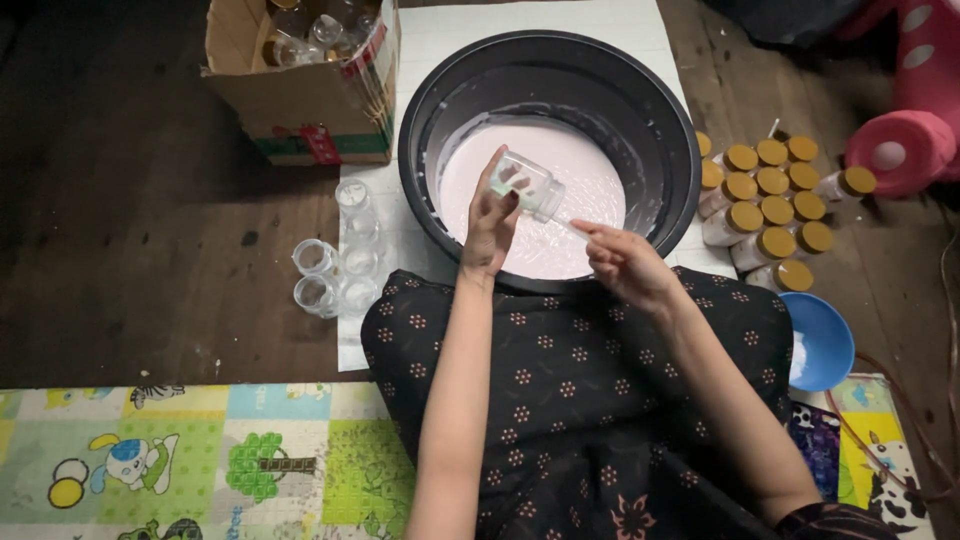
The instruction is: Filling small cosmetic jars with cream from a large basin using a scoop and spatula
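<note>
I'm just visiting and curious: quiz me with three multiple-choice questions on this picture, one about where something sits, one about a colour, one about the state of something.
1. Where do the filled gold-capped bottles stand?
A. Inside the cardboard box
B. Right of the big black round basin
C. On the cartoon play mat

2. What colour is the liquid in the basin?
A. Pale pink
B. Dark green
C. Bright orange

3. How is the small clear plastic jar held by the left hand?
A. Upright, capped
B. Lying on the floor
C. Tilted, uncapped, over the basin

Answers: 1 B, the capped bottles cluster at the basin's right side. 2 A, the pool looks pale pink. 3 C, the jar leans on its side above the liquid, with the right hand holding a thin tool toward its mouth.
</note>
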